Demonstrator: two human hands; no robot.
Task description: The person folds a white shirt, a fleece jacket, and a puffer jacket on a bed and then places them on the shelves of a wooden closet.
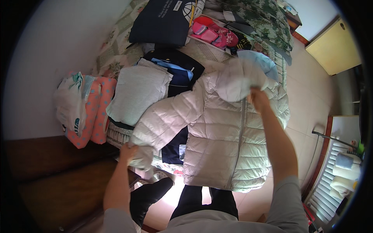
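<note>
A pale beige quilted puffer jacket (215, 131) lies spread with its zipped front up, its lower edge hanging over the near side of the bed. My left hand (127, 153) grips the cuff end of the sleeve stretched to the left. My right hand (258, 99) is closed on the lower edge of the jacket's hood (239, 80), which is blurred. Under and beside the sleeve lie dark navy clothes (174, 145). A folded light grey garment (140, 93) rests to the left of the jacket, on darker cloth.
Coral dotted bundles (106, 110) and a plastic bag (71, 104) sit by the wall. Farther back are a dark bag (161, 24), a box of pink knitted items (214, 35), a light blue cloth (259, 61) and camouflage fabric (250, 17). Dark wooden furniture (64, 186) stands at lower left.
</note>
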